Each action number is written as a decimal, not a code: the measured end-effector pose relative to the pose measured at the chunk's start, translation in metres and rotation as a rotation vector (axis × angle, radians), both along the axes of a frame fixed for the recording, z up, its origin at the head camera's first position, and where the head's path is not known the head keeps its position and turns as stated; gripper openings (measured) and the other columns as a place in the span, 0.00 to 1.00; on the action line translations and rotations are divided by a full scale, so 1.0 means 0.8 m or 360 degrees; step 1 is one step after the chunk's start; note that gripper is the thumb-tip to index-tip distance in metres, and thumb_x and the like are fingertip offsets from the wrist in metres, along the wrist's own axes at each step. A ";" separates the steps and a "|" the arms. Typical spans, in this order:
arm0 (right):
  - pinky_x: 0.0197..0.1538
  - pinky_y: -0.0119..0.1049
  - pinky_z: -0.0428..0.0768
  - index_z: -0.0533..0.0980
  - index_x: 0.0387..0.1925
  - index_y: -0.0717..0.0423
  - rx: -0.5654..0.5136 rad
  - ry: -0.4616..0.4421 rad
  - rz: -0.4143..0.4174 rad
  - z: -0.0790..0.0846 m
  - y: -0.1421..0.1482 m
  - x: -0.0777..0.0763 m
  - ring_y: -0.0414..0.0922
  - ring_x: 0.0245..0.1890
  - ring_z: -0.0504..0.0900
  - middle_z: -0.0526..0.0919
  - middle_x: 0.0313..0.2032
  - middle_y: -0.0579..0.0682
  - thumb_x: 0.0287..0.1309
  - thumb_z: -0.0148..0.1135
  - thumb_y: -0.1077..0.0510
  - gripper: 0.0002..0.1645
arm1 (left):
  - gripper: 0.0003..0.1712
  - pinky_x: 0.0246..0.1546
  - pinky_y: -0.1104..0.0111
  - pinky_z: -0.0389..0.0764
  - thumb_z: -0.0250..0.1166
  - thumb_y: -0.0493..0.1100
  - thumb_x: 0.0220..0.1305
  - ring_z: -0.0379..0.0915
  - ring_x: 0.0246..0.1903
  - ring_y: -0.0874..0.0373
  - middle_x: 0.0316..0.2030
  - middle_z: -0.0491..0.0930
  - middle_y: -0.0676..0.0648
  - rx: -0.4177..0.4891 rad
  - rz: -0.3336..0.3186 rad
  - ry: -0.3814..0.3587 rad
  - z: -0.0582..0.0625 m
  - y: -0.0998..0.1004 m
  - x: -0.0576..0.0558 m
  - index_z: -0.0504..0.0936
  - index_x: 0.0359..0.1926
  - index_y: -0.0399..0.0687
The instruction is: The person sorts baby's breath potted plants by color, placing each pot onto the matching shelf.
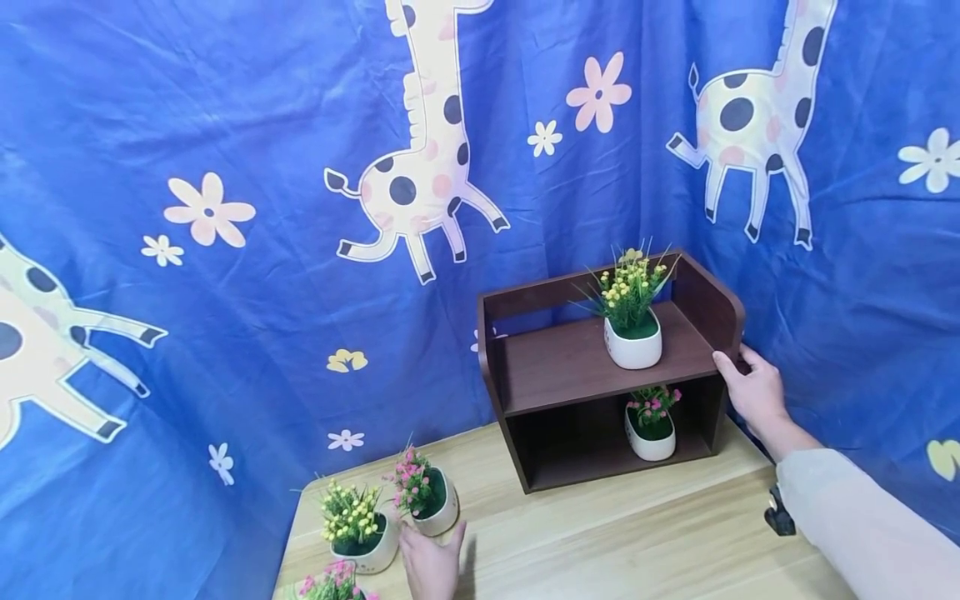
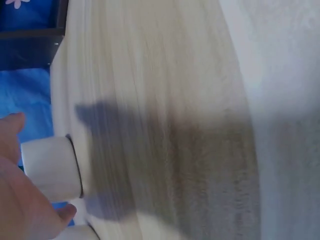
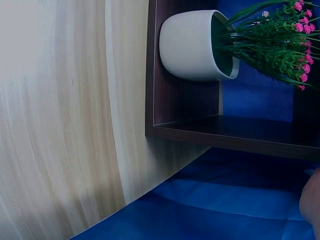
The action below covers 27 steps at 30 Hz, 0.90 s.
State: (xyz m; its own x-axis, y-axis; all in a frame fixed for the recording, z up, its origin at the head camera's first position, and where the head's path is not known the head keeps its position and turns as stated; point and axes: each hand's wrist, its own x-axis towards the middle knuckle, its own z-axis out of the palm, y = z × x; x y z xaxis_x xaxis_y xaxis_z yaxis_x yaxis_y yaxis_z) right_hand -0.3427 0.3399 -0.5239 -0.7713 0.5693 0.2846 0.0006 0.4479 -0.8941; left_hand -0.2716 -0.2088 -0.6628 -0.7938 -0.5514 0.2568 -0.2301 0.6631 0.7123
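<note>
My left hand (image 1: 431,562) is at the near side of a white pot of pink flowers (image 1: 442,508), thumb and fingers spread apart. In the left wrist view the white pot (image 2: 52,167) appears between the thumb and the fingers. Beside it stands a white pot of yellow flowers (image 1: 371,550). My right hand (image 1: 757,396) holds the right side panel of a dark brown two-tier shelf (image 1: 551,367), thumb at the front edge and fingers along the outer face. Another yellow-flowered pot (image 1: 633,342) stands on its upper tier, and a pink-flowered pot (image 1: 651,442) on its lower tier.
More pink flowers (image 1: 333,583) show at the bottom edge of the head view. A small black object (image 1: 780,512) lies near the right sleeve. Blue curtains (image 1: 247,350) with giraffes hang behind and beside the wooden table (image 1: 600,542).
</note>
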 end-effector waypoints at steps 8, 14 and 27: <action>0.41 0.18 0.67 0.78 0.62 0.50 -0.0041 0.0014 -0.0011 0.002 0.004 -0.001 0.27 0.37 0.70 0.70 0.29 0.19 0.63 0.64 0.39 0.31 | 0.60 0.71 0.40 0.62 0.80 0.50 0.48 0.59 0.66 0.24 0.64 0.62 0.16 -0.0031 -0.0089 -0.0036 0.003 -0.007 -0.025 0.57 0.67 0.14; 0.41 0.20 0.67 0.78 0.62 0.50 -0.0025 0.0000 -0.0003 0.001 0.005 0.000 0.28 0.37 0.69 0.72 0.32 0.23 0.64 0.63 0.39 0.31 | 0.51 0.70 0.41 0.64 0.77 0.49 0.52 0.62 0.65 0.25 0.61 0.67 0.17 -0.0111 -0.0102 -0.0057 -0.003 -0.015 -0.036 0.64 0.62 0.13; 0.41 0.19 0.67 0.78 0.61 0.50 -0.0010 -0.0011 0.0017 -0.001 -0.002 0.001 0.27 0.37 0.70 0.71 0.31 0.21 0.64 0.63 0.39 0.30 | 0.49 0.67 0.41 0.68 0.77 0.51 0.52 0.66 0.62 0.25 0.59 0.69 0.17 -0.0088 -0.0115 -0.0087 -0.008 -0.028 -0.037 0.67 0.60 0.15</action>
State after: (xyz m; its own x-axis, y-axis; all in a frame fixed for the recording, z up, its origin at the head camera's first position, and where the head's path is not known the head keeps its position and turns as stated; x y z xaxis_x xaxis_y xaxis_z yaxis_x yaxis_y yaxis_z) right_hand -0.3417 0.3383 -0.5250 -0.7794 0.5626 0.2756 0.0022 0.4424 -0.8968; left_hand -0.3015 -0.2310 -0.6694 -0.8445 -0.4785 0.2406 -0.2179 0.7173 0.6618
